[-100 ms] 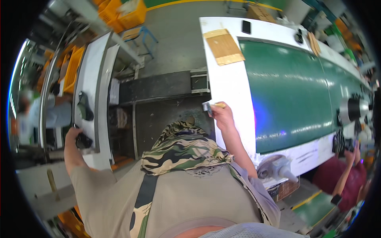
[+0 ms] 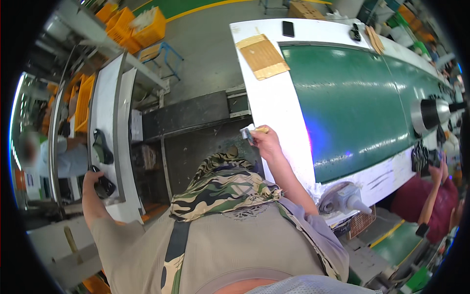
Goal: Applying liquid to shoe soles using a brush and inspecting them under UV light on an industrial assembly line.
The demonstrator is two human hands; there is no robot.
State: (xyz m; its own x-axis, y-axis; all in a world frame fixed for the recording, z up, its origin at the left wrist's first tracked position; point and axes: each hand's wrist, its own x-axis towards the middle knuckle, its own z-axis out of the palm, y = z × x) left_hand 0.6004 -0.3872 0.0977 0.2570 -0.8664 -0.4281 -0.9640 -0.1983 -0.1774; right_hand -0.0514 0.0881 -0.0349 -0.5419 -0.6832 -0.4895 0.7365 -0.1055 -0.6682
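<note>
At the left, my left hand reaches to a white shelf and is closed at the edge of a dark shoe, its thumb over the shoe's end. Most of its other fingers are hidden. Just beyond lies another dark green shoe on the same shelf. In front of my body, my right hand grips a small brush with a yellowish handle and a head that looks dark and whitish. This brush is held in the air beside the white table edge.
To the right, a white table borders a green conveyor belt. Cardboard and a phone lie on it. A pale bottle leans in a round container near my right elbow. People work at far left and far right.
The whole view has shifted slightly, with the table moving left in it. The dark shoe by my left hand shows more plainly. My right hand keeps the brush.
</note>
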